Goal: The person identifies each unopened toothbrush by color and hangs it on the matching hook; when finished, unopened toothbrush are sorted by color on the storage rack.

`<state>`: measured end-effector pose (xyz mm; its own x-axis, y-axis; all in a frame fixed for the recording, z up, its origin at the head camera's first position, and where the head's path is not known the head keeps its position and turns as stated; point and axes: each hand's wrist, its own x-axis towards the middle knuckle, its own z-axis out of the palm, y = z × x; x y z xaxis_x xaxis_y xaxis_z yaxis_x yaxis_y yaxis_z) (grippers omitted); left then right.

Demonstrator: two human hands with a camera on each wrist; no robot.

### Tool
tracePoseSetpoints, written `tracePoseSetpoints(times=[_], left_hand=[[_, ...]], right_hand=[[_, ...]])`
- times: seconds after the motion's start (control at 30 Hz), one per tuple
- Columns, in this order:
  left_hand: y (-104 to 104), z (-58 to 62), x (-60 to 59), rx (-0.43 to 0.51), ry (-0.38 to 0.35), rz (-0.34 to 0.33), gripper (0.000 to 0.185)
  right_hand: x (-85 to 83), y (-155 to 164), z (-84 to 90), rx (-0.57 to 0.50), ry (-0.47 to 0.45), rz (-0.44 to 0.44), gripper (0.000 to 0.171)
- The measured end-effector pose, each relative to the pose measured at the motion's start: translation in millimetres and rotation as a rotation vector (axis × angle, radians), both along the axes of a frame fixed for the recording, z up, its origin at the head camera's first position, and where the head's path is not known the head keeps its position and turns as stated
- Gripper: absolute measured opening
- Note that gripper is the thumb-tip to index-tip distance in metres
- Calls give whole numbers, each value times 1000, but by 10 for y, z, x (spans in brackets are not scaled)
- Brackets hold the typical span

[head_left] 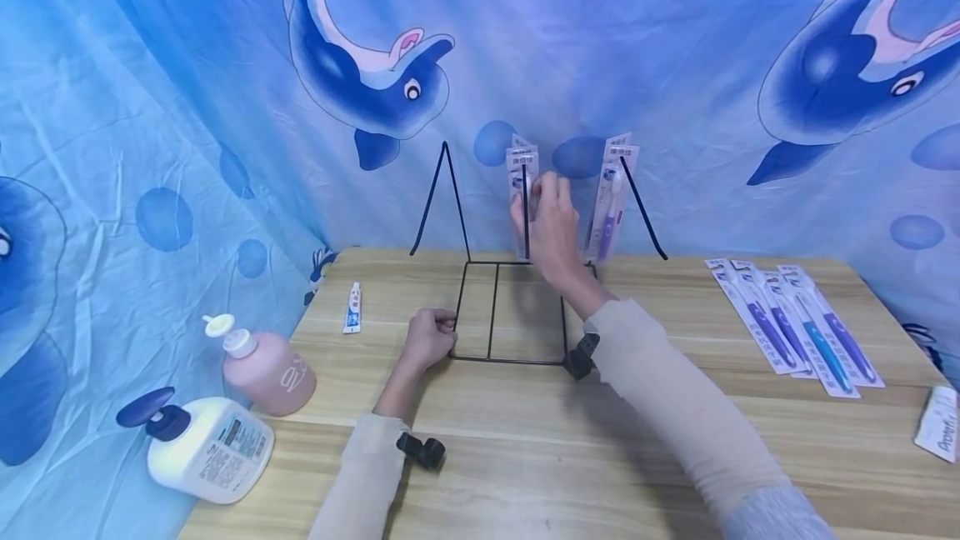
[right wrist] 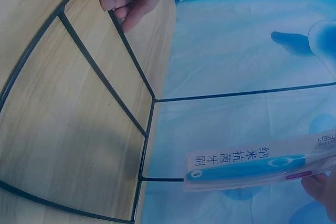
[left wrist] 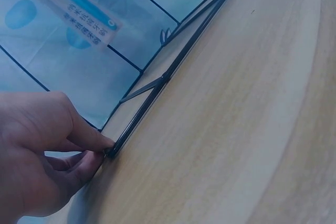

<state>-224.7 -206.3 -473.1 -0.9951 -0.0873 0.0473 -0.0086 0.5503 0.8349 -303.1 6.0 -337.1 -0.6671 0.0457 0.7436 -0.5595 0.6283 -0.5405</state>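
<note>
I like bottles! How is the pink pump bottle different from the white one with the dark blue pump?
The pink pump bottle stands upright; the white bottle with the dark blue pump lies tipped on its side. The pink bottle's pump is white, the white bottle's dark blue. The white bottle looks bigger. Both sit at the wooden table's left edge.

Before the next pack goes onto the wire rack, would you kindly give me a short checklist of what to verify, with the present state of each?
1. Rack steadied: ok; the left hand pinches its front left corner on the table.
2. Pack held: ok; the right hand grips a blue toothbrush pack at the rack's upright wire.
3. Pack fully hung on the wire: cannot tell; the hand hides the hook.
4. Purple pack already hanging on the right: ok, apart from the hand.
5. Spare packs within reach: ok, lying flat on the table to the right.
6. Bottles clear of the rack: ok.
</note>
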Motion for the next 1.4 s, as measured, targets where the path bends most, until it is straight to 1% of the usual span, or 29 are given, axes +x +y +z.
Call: tracePoseSetpoints(times=[0.2, 0.4, 0.53, 0.63, 0.73, 0.87, 0.93, 1.0, 1.07, 1.13, 1.23, 1.4], left_hand=[[21, 0, -7, -4, -14, 2, 38], [29, -12, -14, -15, -14, 0, 38], [28, -7, -20, -15, -8, 8, 38], [20, -6, -22, -16, -6, 10, 37], [12, -5, -19, -15, -13, 8, 37], [2, -10, -11, -19, -18, 10, 37], [-2, -17, -12, -22, -19, 13, 37], [0, -21, -12, -22, -19, 12, 37], [3, -24, -10, -19, -19, 16, 37], [5, -22, -6, -16, -22, 22, 37], [4, -20, -2, -15, -24, 24, 37], [12, -23, -20, -16, -15, 21, 37]], right_hand=[[-39, 21, 7, 7, -8, -20, 22], [-32, 44, -3, -4, -43, -3, 23], [18, 84, -17, 26, -98, 3, 30], [78, 176, -59, 66, -130, 13, 36], [150, 338, -150, 116, -123, 30, 41], [300, 680, -340, 160, -85, 60, 40], [393, 914, -448, 186, -76, 52, 36], [458, 1185, -542, 215, -78, 25, 33], [464, 1464, -627, 238, -100, -39, 29], [415, 1753, -703, 256, -144, -115, 28], [289, 2156, -772, 286, -256, -226, 29], [67, 2700, -823, 397, -503, -326, 45]])
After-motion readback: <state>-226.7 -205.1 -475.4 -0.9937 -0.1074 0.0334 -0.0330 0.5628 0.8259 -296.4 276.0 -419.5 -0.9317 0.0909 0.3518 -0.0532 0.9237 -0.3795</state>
